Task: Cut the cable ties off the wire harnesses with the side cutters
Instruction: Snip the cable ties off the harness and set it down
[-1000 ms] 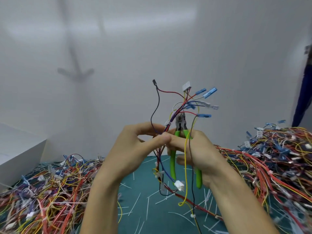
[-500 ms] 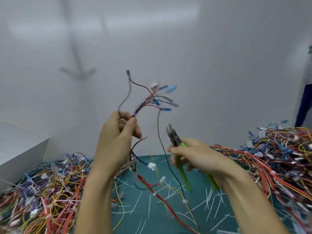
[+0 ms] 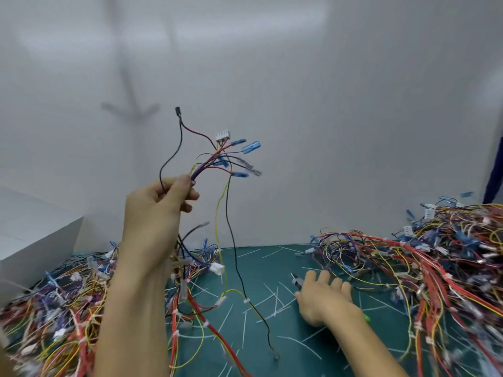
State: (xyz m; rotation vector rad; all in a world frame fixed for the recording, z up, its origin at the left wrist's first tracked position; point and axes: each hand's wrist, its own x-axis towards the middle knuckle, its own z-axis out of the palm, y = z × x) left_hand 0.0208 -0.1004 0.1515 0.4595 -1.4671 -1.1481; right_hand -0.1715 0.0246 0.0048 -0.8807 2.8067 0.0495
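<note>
Head view: nearest the camera, 2 bare forearms are seen reaching out over the green mat (image 3: 258,265). Cut cable ties (image 3: 275,306) are scattered across the mat as thin white strips.

The right hand (image 3: 324,297) is laid low on the right part of the mat, palm down, with its fingers nearly straight and slightly spread. The side cutters (image 3: 297,282) are lying on the mat beneath it: the metal tip is shown just beyond the fingers, and a bit of green handle is seen at the wrist. No curl of the fingers round the handles is visible.

The left hand (image 3: 158,210) is raised well above the left part of the mat. A wire harness (image 3: 217,164) is gripped in it, with the fingers curled round the bundle and the thumb pressed against it. Above the grip the wires are fanned out to blue terminals and a white connector. Below it, strands are hung down to the mat, and a white cable tie (image 3: 246,300) is seen on a black and yellow pair there.

The mat is flanked by a left pile (image 3: 54,308) and a larger right pile (image 3: 441,273) of tangled harnesses. A white box (image 3: 35,238) is set beyond the mat's left edge. A pale wall (image 3: 326,104) is seen behind the mat.
</note>
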